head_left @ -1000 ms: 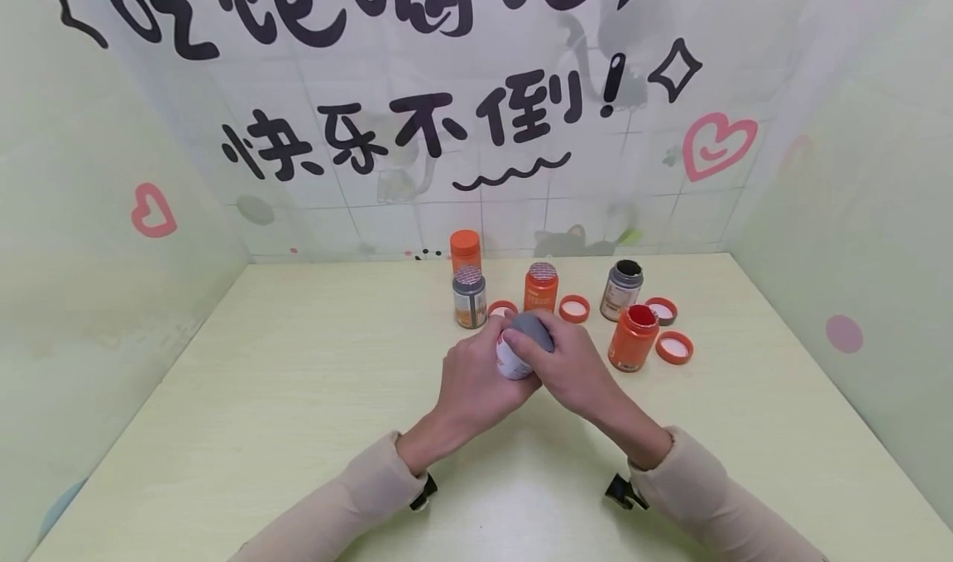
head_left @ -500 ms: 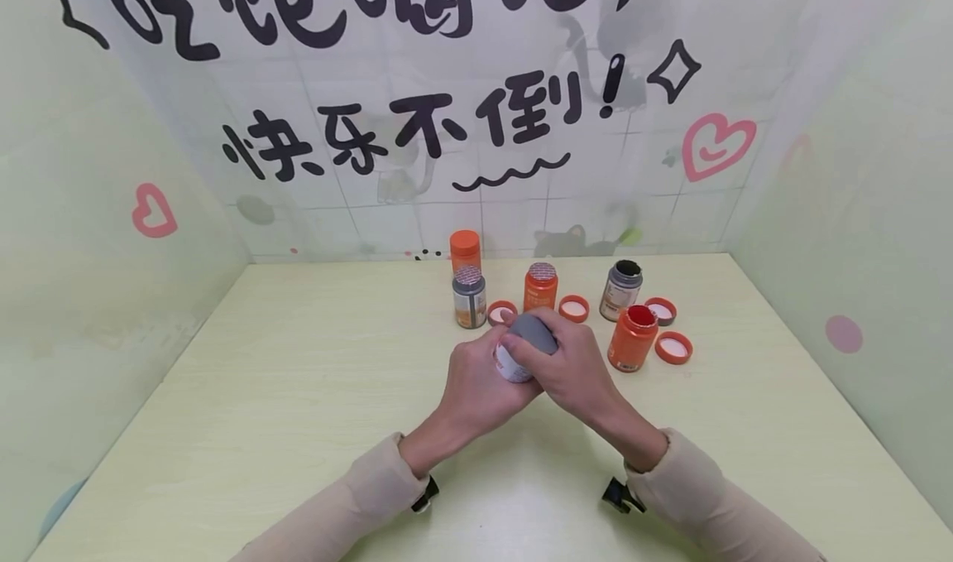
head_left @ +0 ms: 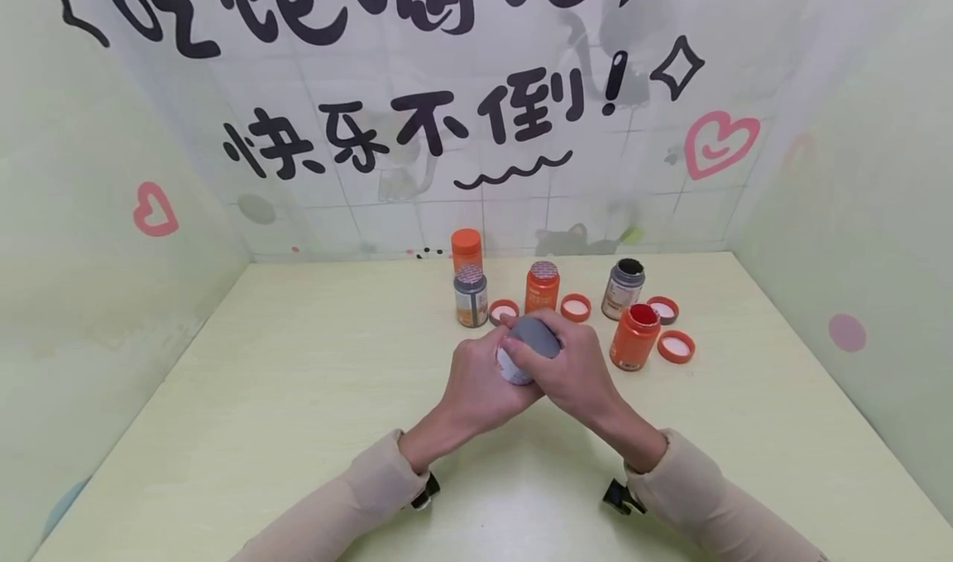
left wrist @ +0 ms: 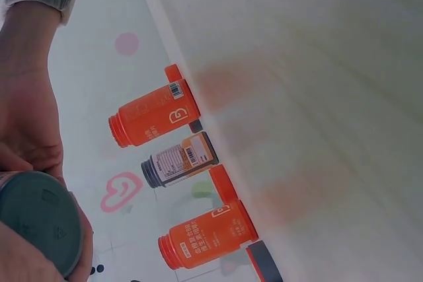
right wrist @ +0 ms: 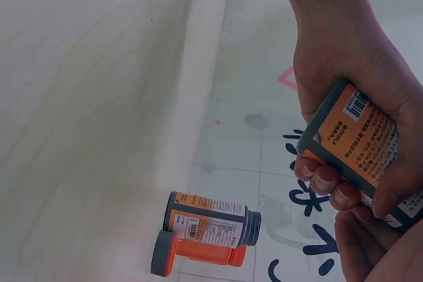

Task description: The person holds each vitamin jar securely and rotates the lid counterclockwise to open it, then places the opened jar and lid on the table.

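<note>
Both hands hold one small grey bottle [head_left: 536,338] above the middle of the table. My left hand [head_left: 480,384] is wrapped round it from the left. From the right, my right hand [head_left: 577,372] grips it, the thumb lying across its side. In the left wrist view a round grey end of the bottle [left wrist: 39,222] faces the camera, with a small triangle mark on it. Its orange and white label with a barcode shows on the bottle [right wrist: 360,140] in the right wrist view, where curled fingers [right wrist: 324,177] go round it. The hands hide the rest of the bottle.
Behind the hands stand an orange bottle with its lid on [head_left: 466,247], a grey bottle [head_left: 471,301] and an orange bottle [head_left: 542,289], both sealed. To the right are an opened grey bottle [head_left: 622,290] and an opened orange bottle [head_left: 633,343]. Several lids [head_left: 676,347] lie nearby.
Both hands still grip the bottle, which has shifted slightly to the right and turned a little, showing more of its grey end. The bottles and lids on the table stay put.
</note>
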Tool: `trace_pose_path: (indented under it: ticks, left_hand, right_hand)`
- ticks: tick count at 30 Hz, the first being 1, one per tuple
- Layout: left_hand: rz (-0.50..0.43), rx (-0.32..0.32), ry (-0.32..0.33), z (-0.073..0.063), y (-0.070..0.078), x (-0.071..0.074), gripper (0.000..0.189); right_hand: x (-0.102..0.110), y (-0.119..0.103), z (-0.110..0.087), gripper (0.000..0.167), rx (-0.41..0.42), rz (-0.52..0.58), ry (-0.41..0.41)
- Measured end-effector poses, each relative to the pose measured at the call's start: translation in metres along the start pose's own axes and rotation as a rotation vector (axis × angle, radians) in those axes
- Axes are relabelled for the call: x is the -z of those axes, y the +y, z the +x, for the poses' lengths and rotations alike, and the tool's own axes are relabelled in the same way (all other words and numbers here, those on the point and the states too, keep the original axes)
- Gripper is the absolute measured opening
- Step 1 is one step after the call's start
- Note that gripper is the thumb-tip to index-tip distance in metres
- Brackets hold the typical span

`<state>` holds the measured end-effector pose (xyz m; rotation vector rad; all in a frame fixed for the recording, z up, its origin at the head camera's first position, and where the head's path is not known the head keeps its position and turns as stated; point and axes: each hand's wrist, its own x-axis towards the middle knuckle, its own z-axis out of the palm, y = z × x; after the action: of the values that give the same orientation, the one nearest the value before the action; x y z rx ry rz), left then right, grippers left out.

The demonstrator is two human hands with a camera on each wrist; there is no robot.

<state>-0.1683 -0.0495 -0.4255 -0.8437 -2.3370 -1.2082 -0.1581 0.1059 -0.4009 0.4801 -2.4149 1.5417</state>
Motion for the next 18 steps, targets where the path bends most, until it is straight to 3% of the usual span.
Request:
trace_pose_path:
  ticks: [8,18]
  left_hand:
    - [0.022,-0.005,0.003,-0.0007,0.0028,0.0011,0.043]
    - [-0.01,-0.005,-0.05,0.0007,0.0031,0.0044,0.045]
  right_hand:
    - [-0.0018,0.0009,-0.0009,0.026,0.024,0.025,0.021]
    - [-0.0027,0.001,-0.0023,0.026,0.017,0.007,0.045]
